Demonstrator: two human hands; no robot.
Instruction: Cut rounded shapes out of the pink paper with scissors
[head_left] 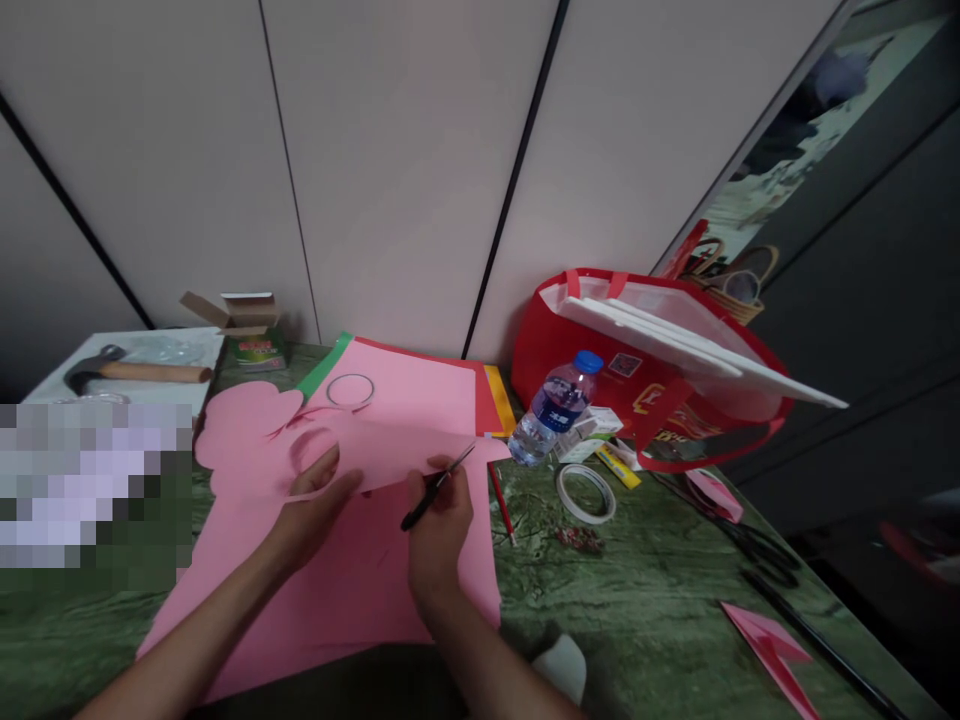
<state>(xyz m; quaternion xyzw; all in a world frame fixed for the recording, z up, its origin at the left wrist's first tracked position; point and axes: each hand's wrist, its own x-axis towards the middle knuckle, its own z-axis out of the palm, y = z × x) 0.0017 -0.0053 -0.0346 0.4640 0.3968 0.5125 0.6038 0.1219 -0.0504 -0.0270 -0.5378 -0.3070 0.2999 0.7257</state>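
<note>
My left hand (319, 505) pinches a sheet of pink paper (405, 450), thumb in front and fingers partly hidden by it. The sheet is lifted above other pink paper, and a curled part stands by the fingers. At its right, my right hand (439, 520) is closed around a slim tool (427, 500) with a black handle and a thin metal tip. I cannot tell whether it is a craft knife or scissors. The tip points up and right, near the sheet's right end. Under both hands a large pink sheet (360, 600) with a scalloped upper left edge covers the table.
On the right stand a water bottle (551, 410), a tape roll (585, 494) and a red bag (555, 320) holding white boards. A red pencil (501, 503) lies beside the paper. A hammer (142, 372) and an opened box (255, 345) are at back left.
</note>
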